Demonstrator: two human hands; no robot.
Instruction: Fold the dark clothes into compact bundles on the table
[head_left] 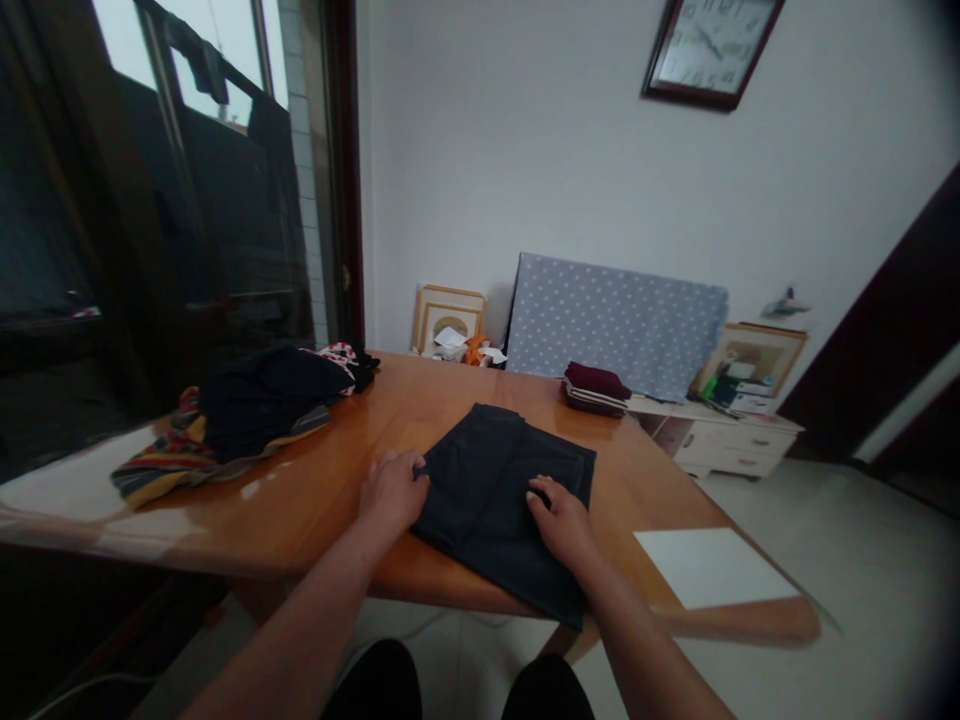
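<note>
A dark, smooth garment point(484, 480), which looks like shorts or trousers, lies partly folded on the table in front of me. Its lower right corner hangs past the near table edge. My left hand point(394, 488) is closed on the garment's left edge, with thumb and fingers pinched together. Over the right part of the cloth, my right hand point(564, 520) has its fingers bent, the thumb and index tips close together on the fabric. Whether a fold of cloth runs all the way between those fingertips is hard to see.
On the wooden table point(405, 390), a heap of clothes point(262, 405) lies at left. A folded stack with a maroon top point(596, 385) sits at the far right, and a white sheet point(712, 567) near the right corner. Behind stand a dotted cloth point(615, 320) and a white cabinet point(731, 447).
</note>
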